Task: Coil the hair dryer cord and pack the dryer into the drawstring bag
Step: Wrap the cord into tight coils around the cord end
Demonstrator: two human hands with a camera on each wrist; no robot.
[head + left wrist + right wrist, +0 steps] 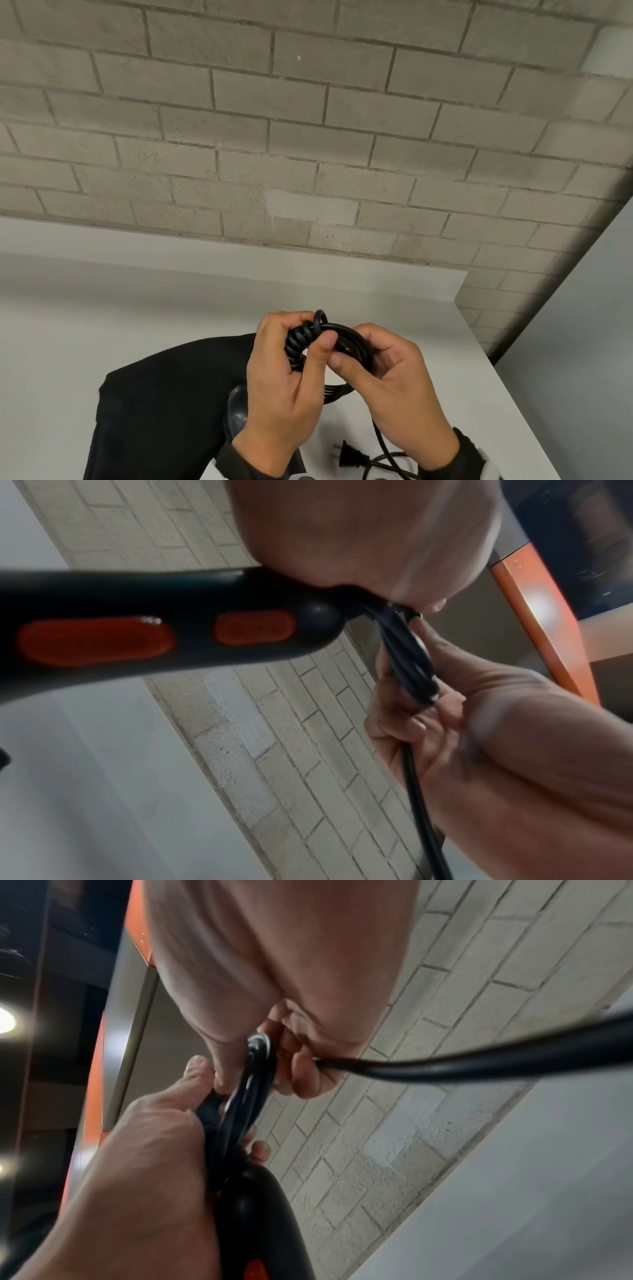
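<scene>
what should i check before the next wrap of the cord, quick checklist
1. Left hand holds the coil at the dryer handle: ok.
2. Right hand grips the loops: ok.
3. Loose cord still to wind: not ok, a length trails to the table.
4. Plug free, lying on the table: ok.
5. Bag within reach, beside the hands: ok.
6. Bag mouth open: cannot tell.

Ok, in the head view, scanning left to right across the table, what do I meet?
drawstring bag → left hand → coiled cord → right hand; the plug lies below, on the table.
</scene>
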